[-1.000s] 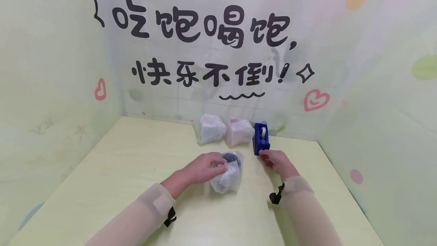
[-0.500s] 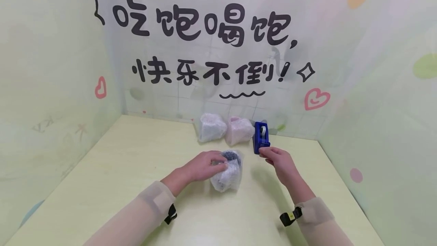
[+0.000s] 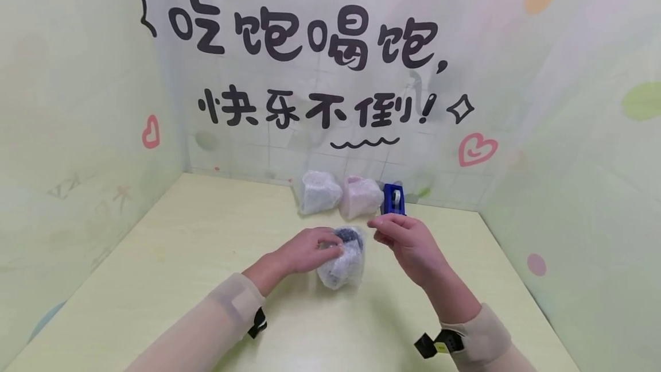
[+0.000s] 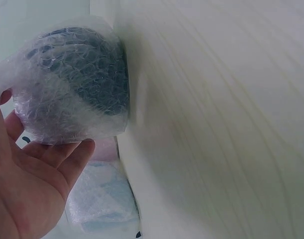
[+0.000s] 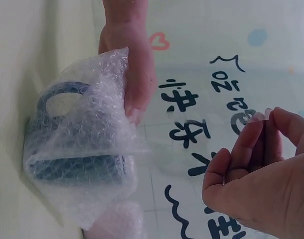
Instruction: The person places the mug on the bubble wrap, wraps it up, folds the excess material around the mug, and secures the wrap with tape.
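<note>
A dark mug in bubble wrap (image 3: 341,268) stands on the table, its handle showing through the wrap in the right wrist view. My left hand (image 3: 306,250) grips it from the left, thumb and fingers against the wrap (image 4: 77,84). Between thumb and fingertips, my right hand (image 3: 410,245) pinches a small clear piece of tape (image 5: 264,115), raised above the table right of the mug. The blue tape dispenser (image 3: 394,198), partly hidden behind the right hand, carries a white roll.
Two bubble-wrapped bundles, one whitish (image 3: 319,193) and one pinkish (image 3: 360,197), sit side by side at the back of the pale table (image 3: 181,257), left of the dispenser. Printed walls enclose the table at the back and both sides.
My right hand has left the dispenser's front end, rising and shifting left toward the mug with the tape piece. My left hand and the mug have stayed in place.
</note>
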